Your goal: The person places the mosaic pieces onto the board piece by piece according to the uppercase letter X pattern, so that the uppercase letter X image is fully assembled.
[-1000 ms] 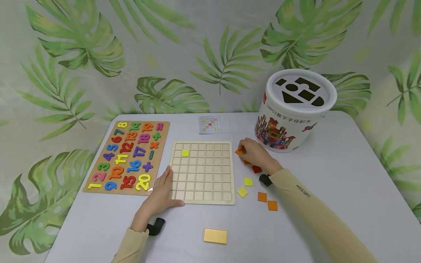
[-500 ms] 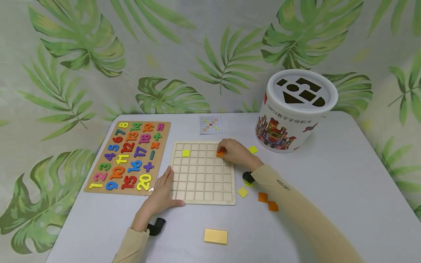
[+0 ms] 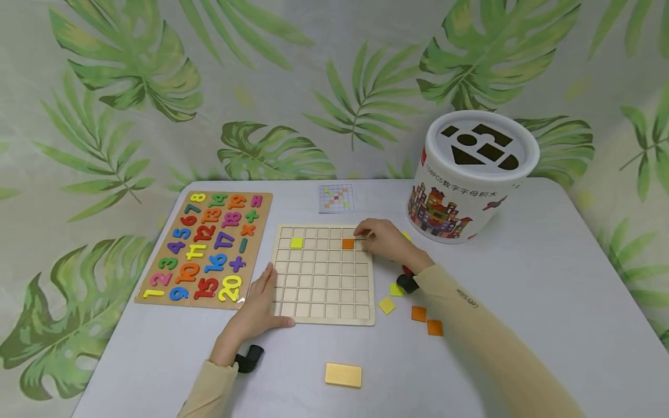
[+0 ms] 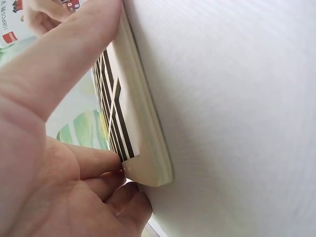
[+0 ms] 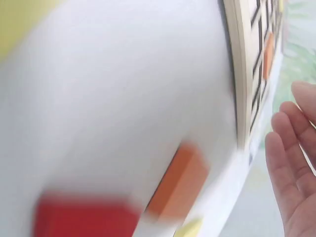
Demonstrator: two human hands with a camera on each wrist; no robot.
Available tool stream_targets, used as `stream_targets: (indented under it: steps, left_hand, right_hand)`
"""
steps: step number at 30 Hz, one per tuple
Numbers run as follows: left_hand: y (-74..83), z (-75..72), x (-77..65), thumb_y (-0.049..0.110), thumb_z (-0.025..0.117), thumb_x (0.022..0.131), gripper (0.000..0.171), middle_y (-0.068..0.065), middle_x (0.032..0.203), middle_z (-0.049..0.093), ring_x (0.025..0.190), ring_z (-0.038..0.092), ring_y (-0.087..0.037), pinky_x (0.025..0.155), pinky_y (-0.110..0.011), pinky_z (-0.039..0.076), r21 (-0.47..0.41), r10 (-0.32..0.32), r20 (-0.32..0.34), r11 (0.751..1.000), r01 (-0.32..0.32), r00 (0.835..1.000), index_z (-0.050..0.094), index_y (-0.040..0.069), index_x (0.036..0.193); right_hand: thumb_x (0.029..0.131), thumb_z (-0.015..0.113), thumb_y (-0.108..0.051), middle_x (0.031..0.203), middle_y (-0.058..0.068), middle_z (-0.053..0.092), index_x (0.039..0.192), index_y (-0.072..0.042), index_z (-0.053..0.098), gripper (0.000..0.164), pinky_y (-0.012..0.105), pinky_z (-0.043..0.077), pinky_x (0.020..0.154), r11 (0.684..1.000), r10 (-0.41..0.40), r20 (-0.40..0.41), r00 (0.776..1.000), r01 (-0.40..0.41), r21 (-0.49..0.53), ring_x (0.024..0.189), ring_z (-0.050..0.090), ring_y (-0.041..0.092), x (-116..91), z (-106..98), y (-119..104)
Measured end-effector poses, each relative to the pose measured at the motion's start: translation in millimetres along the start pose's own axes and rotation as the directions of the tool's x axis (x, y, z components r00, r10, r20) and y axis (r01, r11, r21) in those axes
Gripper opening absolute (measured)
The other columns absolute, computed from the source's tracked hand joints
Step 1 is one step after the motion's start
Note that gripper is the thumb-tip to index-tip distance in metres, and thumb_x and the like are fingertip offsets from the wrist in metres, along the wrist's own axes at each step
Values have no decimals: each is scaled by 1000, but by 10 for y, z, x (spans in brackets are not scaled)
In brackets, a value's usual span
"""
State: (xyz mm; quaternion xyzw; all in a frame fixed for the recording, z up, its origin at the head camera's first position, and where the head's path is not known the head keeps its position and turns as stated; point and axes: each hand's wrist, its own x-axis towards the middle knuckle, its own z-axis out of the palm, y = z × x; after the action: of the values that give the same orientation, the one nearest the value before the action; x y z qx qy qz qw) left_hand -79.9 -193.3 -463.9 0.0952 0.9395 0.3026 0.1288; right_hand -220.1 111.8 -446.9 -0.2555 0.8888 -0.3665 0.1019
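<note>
A pale wooden grid board point(image 3: 323, 276) lies flat in the middle of the table. One yellow tile point(image 3: 297, 243) sits in a cell at its upper left, and an orange tile point(image 3: 348, 244) in a cell at its upper right. My left hand point(image 3: 257, 306) rests against the board's near left corner, thumb at the near edge and fingers along the left side. Over the board's right edge, just right of the orange tile, hovers my right hand point(image 3: 388, 240). In the right wrist view its fingers point(image 5: 284, 165) are loosely bent with nothing between them.
Right of the board lie loose yellow tiles point(image 3: 387, 306), orange tiles point(image 3: 418, 313) and a red tile point(image 5: 86, 217). A pattern card point(image 3: 337, 198) and white bucket point(image 3: 470, 180) stand behind. The number board point(image 3: 206, 249) is left; a yellow block point(image 3: 343, 375) lies in front.
My right hand has carried an orange tile from the right of the board into an upper right cell, let it go, and drawn back rightward. The left hand has stayed in place.
</note>
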Motion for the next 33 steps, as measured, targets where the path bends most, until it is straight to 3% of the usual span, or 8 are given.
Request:
stream_targets:
  steps: [5, 13, 23, 33]
  left_hand:
    - [1, 2, -2, 30, 86, 70, 118, -26, 156, -2, 139, 9, -46, 108, -55, 23, 1, -3, -2, 1000, 3, 1000, 8, -14, 146]
    - [6, 3, -4, 30, 86, 70, 117, -26, 156, -1, 139, 10, -46, 108, -55, 23, 2, -6, -7, 1000, 6, 1000, 8, -14, 147]
    - [-2, 2, -2, 30, 86, 70, 117, -27, 156, 0, 138, 10, -47, 108, -56, 23, 1, 4, -8, 1000, -4, 1000, 9, -15, 146]
    - [-3, 6, -3, 30, 86, 70, 117, -27, 156, 0, 138, 11, -46, 108, -55, 24, -1, 6, -13, 1000, -6, 1000, 10, -15, 146]
  right_hand:
    - [89, 62, -1, 106, 9, 66, 108, -2, 68, 20, 40, 49, 86, 999, 36, -73, 997, -35, 15, 98, 58, 23, -220, -185, 139]
    - [87, 65, 1, 117, 16, 62, 113, 1, 65, 26, 49, 40, 99, 984, 132, -92, 987, -142, -109, 110, 52, 32, -456, -314, 339]
    - [81, 63, 11, 107, 16, 64, 105, 3, 66, 25, 46, 44, 94, 970, 121, -97, 988, -138, -202, 99, 55, 30, -515, -298, 432]
    - [84, 65, 6, 105, 10, 64, 105, 0, 67, 22, 43, 46, 91, 978, 71, -85, 994, -86, -189, 95, 55, 25, -431, -267, 290]
